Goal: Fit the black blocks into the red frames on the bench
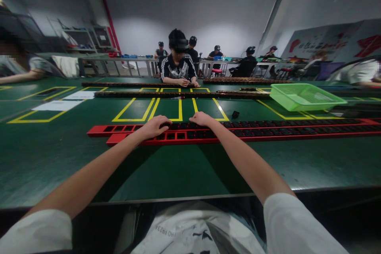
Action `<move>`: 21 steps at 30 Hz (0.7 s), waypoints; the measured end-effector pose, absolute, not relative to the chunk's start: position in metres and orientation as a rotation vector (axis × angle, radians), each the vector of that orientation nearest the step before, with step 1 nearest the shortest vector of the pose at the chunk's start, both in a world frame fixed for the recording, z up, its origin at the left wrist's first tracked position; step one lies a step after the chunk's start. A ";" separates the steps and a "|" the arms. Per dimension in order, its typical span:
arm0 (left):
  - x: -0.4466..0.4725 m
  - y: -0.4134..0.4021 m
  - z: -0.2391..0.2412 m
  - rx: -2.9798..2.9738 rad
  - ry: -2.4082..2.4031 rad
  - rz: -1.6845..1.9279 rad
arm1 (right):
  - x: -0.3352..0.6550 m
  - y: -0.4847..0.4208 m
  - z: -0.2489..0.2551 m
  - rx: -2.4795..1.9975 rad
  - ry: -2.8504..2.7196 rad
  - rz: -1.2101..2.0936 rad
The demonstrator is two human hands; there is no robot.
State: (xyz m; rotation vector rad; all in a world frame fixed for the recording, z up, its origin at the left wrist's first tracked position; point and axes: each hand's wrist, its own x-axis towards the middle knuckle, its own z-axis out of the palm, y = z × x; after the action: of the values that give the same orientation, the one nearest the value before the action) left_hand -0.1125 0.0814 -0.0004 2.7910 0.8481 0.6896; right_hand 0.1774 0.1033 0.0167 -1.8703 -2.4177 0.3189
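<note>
Two red strips lie side by side, left to right, on the green table [190, 174]. The far red strip [98, 130] reaches further left than the near red strip [196, 141]. Both carry rows of black square modules [250, 132] toward the right; square cut-outs framed in red show toward the left ends.

Left hand [155, 127]: over the strips, fingers bent, thumb pointing right, tips down at the far strip. Something dark by the tips; can't tell if it's grasped or just seated in the strip.

Right hand [203, 119]: at the far strip, right of the left hand and well apart from it. Fingers bunched, pointing left; can't tell if they're pinching anything.

One loose black part [235, 114] on the table, just beyond the far strip, right of the right hand. Green basket [302, 105] further right, far side of the strips. Long dark strip [184, 95] runs across beyond the yellow outlines [131, 119]. White papers [56, 105] at far left. Co-worker [178, 65] sits opposite, both hands near the far table edge.
</note>
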 end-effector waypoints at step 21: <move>-0.108 0.076 -0.004 2.909 0.635 0.648 | 0.177 0.103 0.016 -1.860 -2.416 0.299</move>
State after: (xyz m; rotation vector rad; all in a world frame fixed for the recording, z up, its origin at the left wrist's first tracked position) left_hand -0.1083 0.0763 -0.0035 2.9090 0.6351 0.6479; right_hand 0.1767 0.1033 0.0161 -1.8598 -2.4164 0.2994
